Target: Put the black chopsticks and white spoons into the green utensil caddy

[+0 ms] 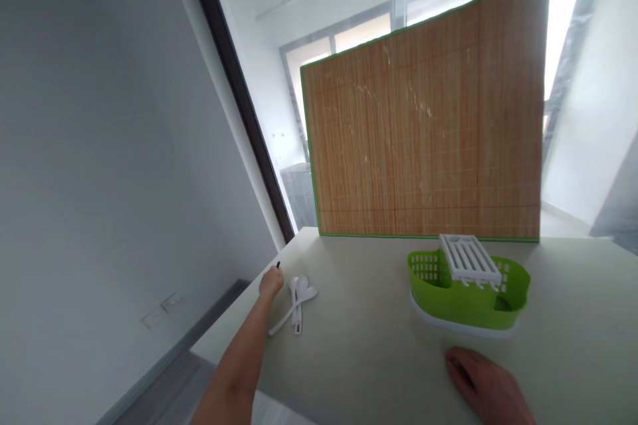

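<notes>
My left hand (pixel 272 281) is closed at the table's left side, with a small dark tip (pixel 278 264) sticking out above the fingers; the rest of the held thing is hidden. Just right of it lie white spoons (pixel 302 287), crossing one another. On the right side stands a green basket (pixel 463 305) with a white base. A white slotted rack (pixel 470 259) with small hooks rests across its top. My right hand (pixel 486 385) is in front of the basket, low over the table, fingers curled together, with nothing visible in them.
The pale table (pixel 359 319) has its left edge beside my left arm. A woven bamboo panel (pixel 428 126) with green edging stands upright along the back. Behind it are glass and a dark frame (pixel 239 93); a grey wall (pixel 114 146) is at the left.
</notes>
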The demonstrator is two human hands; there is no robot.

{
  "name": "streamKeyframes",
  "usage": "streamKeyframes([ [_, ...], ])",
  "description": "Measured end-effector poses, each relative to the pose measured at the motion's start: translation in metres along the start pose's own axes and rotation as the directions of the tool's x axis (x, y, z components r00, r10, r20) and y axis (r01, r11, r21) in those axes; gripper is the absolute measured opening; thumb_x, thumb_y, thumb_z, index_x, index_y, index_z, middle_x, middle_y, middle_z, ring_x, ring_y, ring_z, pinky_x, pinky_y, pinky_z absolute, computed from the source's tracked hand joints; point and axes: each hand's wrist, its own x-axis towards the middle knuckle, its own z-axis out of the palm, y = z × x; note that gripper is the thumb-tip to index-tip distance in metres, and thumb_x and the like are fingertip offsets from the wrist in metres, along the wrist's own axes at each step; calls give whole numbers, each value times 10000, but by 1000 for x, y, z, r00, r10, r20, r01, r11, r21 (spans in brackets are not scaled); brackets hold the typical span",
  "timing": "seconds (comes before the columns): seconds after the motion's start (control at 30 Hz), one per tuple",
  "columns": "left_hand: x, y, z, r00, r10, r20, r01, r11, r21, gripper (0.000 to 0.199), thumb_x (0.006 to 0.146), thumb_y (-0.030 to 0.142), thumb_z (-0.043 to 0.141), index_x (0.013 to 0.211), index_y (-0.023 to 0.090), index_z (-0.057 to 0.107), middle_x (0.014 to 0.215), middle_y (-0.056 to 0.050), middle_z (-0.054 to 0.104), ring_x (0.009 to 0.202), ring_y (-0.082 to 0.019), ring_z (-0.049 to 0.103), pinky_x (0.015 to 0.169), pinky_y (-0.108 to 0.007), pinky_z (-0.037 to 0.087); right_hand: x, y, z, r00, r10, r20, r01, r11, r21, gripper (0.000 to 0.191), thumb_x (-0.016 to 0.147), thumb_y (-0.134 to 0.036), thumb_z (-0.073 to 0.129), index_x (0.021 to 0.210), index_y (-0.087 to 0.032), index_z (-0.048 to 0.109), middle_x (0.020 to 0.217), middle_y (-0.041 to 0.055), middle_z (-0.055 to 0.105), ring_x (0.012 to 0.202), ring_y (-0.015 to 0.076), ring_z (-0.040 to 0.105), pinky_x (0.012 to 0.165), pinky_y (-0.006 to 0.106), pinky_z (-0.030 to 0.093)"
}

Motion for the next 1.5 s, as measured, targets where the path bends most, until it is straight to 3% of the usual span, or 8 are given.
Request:
streamKeyframes([
  [0.37,10,-8,35,997,77,4,-76,986,150,425,837,329,432,1218,155,501,1196,-168,564,1115,-290,522,841,-367,426,2,-4,-3,1000,16,20,-15,1000,-3,266,890,-349,365,861,-288,622,841,-9,689,721,169,651,633,250,472],
  [0.8,-36,-60,12,993,121,-1,-119,973,197,602,866,469,337,1331,87,365,1333,-179,453,1260,-295,370,1023,-425,264,-1,-1,0,998,-14,63,15,1000,-25,270,903,-365,360,890,-279,615,869,7,681,744,179,647,662,273,473],
  [0.93,-81,-2,3,894,416,-166,-402,909,113,457,874,356,368,1258,122,445,1292,-130,493,1229,-239,395,1049,-387,257,1,-6,-3,996,-17,85,20,999,-32,269,911,-341,344,879,-269,601,838,5,667,735,174,637,662,274,460],
  [1.03,-142,81,4,715,653,-248,-681,731,-41,398,861,331,416,1235,204,470,1252,-80,519,1175,-218,437,1014,-362,333,2,-10,-6,995,-8,99,11,1000,-26,271,914,-317,331,884,-257,594,838,10,661,750,175,633,674,279,453],
  [1.1,-188,138,9,550,809,-205,-835,540,-109,402,844,328,465,1241,267,462,1247,-55,518,1125,-210,474,941,-331,409,3,-12,-9,995,4,100,-1,1000,-25,273,913,-304,326,886,-251,593,842,16,662,757,177,632,673,279,448],
  [1.2,-246,206,21,370,919,-137,-928,358,-108,476,823,344,524,1280,277,413,1219,-79,536,1006,-217,549,822,-323,476,3,-13,-11,996,17,92,-15,1000,-19,277,912,-286,319,886,-245,592,845,21,667,765,179,634,679,275,446],
  [1.3,-273,245,34,347,936,-58,-938,345,-44,415,773,384,608,1132,199,515,1020,-96,611,834,-213,600,700,-319,498,3,-13,-11,997,17,75,-16,1000,-15,287,910,-283,315,882,-242,597,851,24,674,768,175,640,686,266,449],
  [1.5,-256,263,39,453,891,13,-888,450,91,260,752,356,659,906,167,568,877,-48,643,798,-192,619,655,-281,480,0,-8,-8,996,20,87,-17,999,-38,283,906,-310,332,910,-264,612,900,13,685,800,181,651,694,273,474],
])
